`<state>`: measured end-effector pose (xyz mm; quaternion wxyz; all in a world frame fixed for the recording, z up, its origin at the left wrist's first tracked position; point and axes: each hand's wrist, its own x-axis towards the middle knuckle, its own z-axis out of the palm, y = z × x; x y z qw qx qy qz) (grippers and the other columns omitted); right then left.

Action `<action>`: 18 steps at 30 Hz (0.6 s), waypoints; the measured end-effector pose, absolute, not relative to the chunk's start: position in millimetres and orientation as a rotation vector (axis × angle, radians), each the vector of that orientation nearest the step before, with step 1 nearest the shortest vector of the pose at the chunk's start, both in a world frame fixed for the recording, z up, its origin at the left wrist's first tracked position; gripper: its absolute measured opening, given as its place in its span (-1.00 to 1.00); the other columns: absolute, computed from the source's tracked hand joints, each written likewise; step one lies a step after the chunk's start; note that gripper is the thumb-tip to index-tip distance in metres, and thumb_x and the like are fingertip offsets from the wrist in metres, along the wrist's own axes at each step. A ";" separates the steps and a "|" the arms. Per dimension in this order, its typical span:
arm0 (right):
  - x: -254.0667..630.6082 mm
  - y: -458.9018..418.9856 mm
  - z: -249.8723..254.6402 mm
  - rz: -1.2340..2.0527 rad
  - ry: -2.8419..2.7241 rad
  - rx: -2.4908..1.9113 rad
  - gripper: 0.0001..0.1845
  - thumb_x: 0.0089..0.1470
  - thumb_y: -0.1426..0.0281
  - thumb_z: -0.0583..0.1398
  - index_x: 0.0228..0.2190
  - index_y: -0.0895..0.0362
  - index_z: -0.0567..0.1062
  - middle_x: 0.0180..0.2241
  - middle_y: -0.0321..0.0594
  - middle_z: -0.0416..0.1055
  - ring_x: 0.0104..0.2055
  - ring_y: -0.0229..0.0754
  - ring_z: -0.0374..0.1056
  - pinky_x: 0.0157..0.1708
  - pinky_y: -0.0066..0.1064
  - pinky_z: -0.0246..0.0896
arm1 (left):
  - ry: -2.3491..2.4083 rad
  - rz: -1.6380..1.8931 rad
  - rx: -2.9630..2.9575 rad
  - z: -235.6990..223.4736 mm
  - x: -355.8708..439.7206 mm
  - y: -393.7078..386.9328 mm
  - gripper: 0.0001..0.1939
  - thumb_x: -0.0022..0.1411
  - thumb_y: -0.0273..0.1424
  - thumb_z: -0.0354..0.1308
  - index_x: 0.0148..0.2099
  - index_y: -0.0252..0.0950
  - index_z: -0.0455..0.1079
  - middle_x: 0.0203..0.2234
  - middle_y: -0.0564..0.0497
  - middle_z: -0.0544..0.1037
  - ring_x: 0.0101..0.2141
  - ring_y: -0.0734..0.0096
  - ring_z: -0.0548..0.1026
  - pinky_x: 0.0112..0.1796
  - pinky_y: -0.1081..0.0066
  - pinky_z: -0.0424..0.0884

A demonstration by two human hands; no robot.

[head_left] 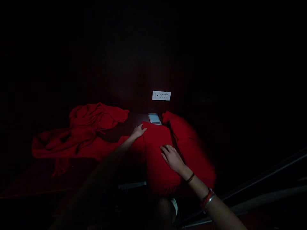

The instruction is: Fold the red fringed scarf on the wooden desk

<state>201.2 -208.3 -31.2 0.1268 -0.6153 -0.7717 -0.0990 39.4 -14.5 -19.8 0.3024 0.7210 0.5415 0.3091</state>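
Note:
A red fringed scarf (158, 137) lies folded in a long strip in front of me, its fringed end hanging over the near edge. My left hand (138, 131) is closed at the strip's far left corner, thumb and fingers on the cloth's edge. Flat on the middle of the same cloth rests my right hand (171, 157), its fingers slightly apart. Close by on the right is a folded pile of red cloth (192, 143). Loose, rumpled red fabric (96, 116) spreads across the left side, with a tassel dangling.
On the dark wall is a white socket plate (161, 95). A pale, blurred rectangular object (154, 118) lies just beyond the scarf. The dark table's edge (35, 192) shows at lower left, and my knee is below the scarf. Most surroundings are too dark to make out.

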 end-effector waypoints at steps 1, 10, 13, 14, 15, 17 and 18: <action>203.5 -208.8 -32.8 -0.274 -2.299 -1.739 -0.58 0.09 0.32 -0.11 -0.01 0.11 0.20 -0.07 -0.07 0.19 -0.03 -0.13 0.09 -0.06 -0.27 0.03 | 1.441 0.847 1.841 -18.3 43.4 -5.8 -0.53 0.00 -0.38 0.10 0.01 -0.35 0.22 -0.13 -0.12 0.39 -0.15 0.32 0.36 -0.16 0.45 0.24; 214.8 -200.7 -27.6 -0.097 -2.673 -1.435 -0.55 0.13 0.34 -0.17 0.07 0.02 0.02 0.11 -0.28 -0.02 0.16 -0.16 -0.26 0.08 -0.09 -0.33 | 1.420 1.010 1.611 -8.0 58.2 37.1 -0.65 -0.03 -0.60 0.03 -0.13 -0.35 0.35 -0.28 -0.05 0.48 -0.37 0.50 0.44 -0.37 0.55 0.34; 216.0 -199.2 -23.2 -0.033 -2.722 -1.401 -0.55 0.13 0.36 -0.16 0.08 0.05 0.02 0.10 -0.27 0.00 0.15 -0.19 -0.21 0.10 -0.15 -0.36 | 1.359 1.011 1.620 -5.8 59.8 38.4 -0.65 -0.01 -0.61 0.02 -0.12 -0.34 0.35 -0.21 -0.03 0.45 -0.26 0.50 0.41 -0.27 0.58 0.30; 215.8 -198.6 -21.2 -0.020 -2.736 -1.398 -0.55 0.12 0.36 -0.15 0.08 0.04 0.02 0.10 -0.27 0.00 0.15 -0.19 -0.22 0.10 -0.16 -0.37 | 1.332 0.987 1.625 -6.4 60.3 37.3 -0.66 -0.01 -0.61 0.03 -0.14 -0.35 0.36 -0.21 -0.02 0.45 -0.25 0.50 0.40 -0.25 0.59 0.29; 215.3 -198.0 -19.1 -0.013 -2.745 -1.398 -0.55 0.12 0.35 -0.14 0.07 0.03 0.03 0.10 -0.28 -0.01 0.15 -0.19 -0.22 0.10 -0.15 -0.37 | 1.304 0.952 1.628 -7.6 60.7 35.5 -0.68 -0.02 -0.61 0.04 -0.16 -0.35 0.37 -0.23 -0.02 0.46 -0.25 0.49 0.41 -0.25 0.60 0.29; 212.7 -196.5 -15.3 -0.017 -2.746 -1.400 -0.54 0.12 0.30 -0.14 0.07 0.02 0.02 0.13 -0.28 -0.08 0.16 -0.17 -0.27 0.09 -0.12 -0.38 | 1.262 0.873 1.621 -10.5 60.7 31.1 -0.67 -0.04 -0.61 0.07 -0.16 -0.37 0.37 -0.30 -0.03 0.49 -0.30 0.48 0.43 -0.29 0.58 0.32; 210.9 -195.7 -14.2 -0.020 -2.740 -1.401 -0.53 0.11 0.27 -0.14 0.08 0.02 0.01 0.14 -0.28 -0.12 0.17 -0.16 -0.29 0.09 -0.10 -0.39 | 1.249 0.837 1.613 -11.7 60.3 29.0 -0.65 -0.04 -0.60 0.08 -0.13 -0.38 0.35 -0.33 -0.03 0.50 -0.34 0.47 0.44 -0.32 0.56 0.33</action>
